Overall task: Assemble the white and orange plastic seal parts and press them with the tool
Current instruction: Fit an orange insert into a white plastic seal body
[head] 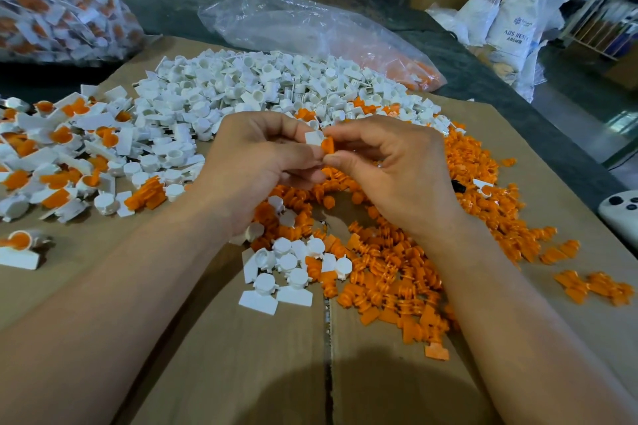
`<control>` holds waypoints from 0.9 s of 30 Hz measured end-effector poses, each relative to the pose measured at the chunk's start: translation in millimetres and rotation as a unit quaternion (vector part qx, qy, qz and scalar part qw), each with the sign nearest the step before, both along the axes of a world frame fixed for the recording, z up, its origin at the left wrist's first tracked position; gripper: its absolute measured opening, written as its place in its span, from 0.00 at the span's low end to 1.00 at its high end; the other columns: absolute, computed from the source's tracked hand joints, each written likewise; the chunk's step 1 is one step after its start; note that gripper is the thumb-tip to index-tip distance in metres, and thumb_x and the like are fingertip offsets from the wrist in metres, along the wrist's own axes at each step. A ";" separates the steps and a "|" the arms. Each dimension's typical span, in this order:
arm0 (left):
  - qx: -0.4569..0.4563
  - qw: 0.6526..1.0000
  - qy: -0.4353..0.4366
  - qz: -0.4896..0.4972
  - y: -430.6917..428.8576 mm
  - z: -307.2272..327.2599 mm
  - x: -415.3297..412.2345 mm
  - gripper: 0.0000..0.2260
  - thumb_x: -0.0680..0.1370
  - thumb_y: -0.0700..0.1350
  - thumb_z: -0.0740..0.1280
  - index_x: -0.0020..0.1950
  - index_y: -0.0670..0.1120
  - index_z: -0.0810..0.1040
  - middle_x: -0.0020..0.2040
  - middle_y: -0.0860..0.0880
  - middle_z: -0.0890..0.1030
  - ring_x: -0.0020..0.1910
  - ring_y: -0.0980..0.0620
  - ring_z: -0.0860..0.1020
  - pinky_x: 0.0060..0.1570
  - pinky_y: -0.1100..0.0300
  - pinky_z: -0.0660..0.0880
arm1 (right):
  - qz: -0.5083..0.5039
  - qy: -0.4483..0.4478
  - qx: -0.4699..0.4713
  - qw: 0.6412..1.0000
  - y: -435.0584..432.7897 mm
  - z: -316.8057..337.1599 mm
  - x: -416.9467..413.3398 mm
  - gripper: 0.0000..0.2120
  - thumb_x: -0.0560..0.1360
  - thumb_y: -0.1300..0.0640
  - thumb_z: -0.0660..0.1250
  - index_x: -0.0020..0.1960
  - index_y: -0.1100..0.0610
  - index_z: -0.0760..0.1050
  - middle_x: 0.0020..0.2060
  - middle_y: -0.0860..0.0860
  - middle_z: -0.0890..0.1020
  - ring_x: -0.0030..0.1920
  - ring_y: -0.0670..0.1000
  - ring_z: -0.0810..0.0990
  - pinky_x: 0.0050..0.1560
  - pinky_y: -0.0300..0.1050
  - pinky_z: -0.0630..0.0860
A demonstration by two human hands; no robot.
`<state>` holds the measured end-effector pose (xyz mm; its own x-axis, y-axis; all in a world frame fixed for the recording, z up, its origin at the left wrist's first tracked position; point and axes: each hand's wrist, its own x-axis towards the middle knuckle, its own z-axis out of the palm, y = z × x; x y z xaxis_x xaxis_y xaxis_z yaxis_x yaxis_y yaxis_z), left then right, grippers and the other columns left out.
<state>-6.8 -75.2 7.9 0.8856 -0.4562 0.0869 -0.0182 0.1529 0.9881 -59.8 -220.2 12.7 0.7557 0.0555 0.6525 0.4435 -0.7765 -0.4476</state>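
A white part [313,138] is pinched in the grip of the left hand [255,155], and an orange part [328,146] is held between the thumb and fingers of the right hand [390,162]. The two parts are touching above the cardboard surface [241,355]. A white pile [262,86] is seen far, an orange pile [397,269] near right, and joined pieces [62,148] at the left.

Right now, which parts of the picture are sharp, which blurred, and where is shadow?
Head view: the left hand and right hand, pinching a white part and an orange part, are sharp; the bag of seals at top left is blurred; the clear bag shows mild glare; a soft shadow darkens the cardboard at bottom centre; lines bow near the borders.
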 end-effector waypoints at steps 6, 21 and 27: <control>0.005 1.000 -0.008 0.013 -0.7 -1.4 -1.0 0.06 0.70 0.32 0.69 0.36 0.41 0.77 0.27 0.47 0.80 0.25 0.53 0.79 0.30 0.63 0.78 | 0.009 0.011 0.002 1.000 -1.2 -0.3 -0.3 0.12 0.69 0.61 0.70 0.51 0.62 0.81 0.41 0.56 0.83 0.42 0.53 0.82 0.43 0.53 0.79; -0.001 1.000 -0.015 -0.004 0.2 -2.5 4.8 0.06 0.70 0.31 0.69 0.35 0.41 0.78 0.27 0.47 0.80 0.24 0.53 0.78 0.28 0.64 0.77 | 0.011 0.013 -0.010 1.000 -2.7 2.2 -1.3 0.14 0.68 0.60 0.71 0.53 0.61 0.80 0.42 0.51 0.82 0.42 0.49 0.81 0.45 0.49 0.79; -0.015 0.999 -0.028 -0.021 0.5 -2.2 4.7 0.06 0.69 0.32 0.69 0.37 0.41 0.78 0.28 0.47 0.81 0.24 0.53 0.78 0.27 0.65 0.76 | 0.008 0.044 0.032 0.998 -5.4 1.2 -0.3 0.19 0.67 0.62 0.73 0.57 0.61 0.77 0.44 0.46 0.78 0.47 0.45 0.79 0.48 0.38 0.77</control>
